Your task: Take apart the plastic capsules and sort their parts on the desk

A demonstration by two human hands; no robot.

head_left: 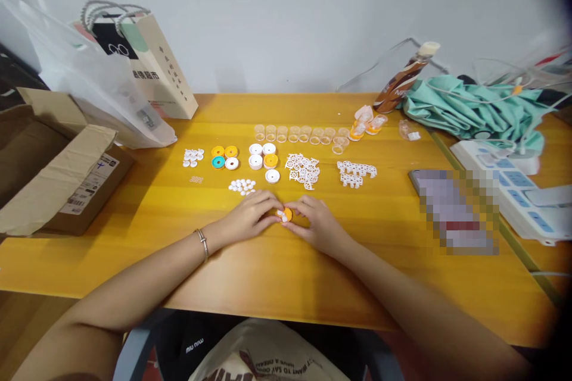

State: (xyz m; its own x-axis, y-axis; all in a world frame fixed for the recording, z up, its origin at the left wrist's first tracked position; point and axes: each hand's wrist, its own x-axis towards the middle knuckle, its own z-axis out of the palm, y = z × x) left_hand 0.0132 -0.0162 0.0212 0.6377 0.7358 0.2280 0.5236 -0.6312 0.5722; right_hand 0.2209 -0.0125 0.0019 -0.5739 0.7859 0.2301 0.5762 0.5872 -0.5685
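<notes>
Between my hands, just above the table, is a small orange round plastic part (288, 213) with white pieces at its left side. My left hand (254, 214) pinches it from the left with thumb and fingers. From the right, the thumb and fingers of my right hand (319, 225) close on its edge. Just beyond my left fingertips lie several small white discs (241, 186). A white round cup (272, 176) sits past the held part, near other white and yellow cups (270, 161). White gear-like pieces (304, 169) are heaped behind my right hand.
Clear rings (294, 134) line the back, near finished-looking orange pieces (364, 124). White toothed strips (356, 172) and a phone (451, 208) lie rightward, with a power strip (504, 190), bottle (404, 77) and green umbrella (469, 107). Leftward stand a cardboard box (93, 190) and bags (172, 71).
</notes>
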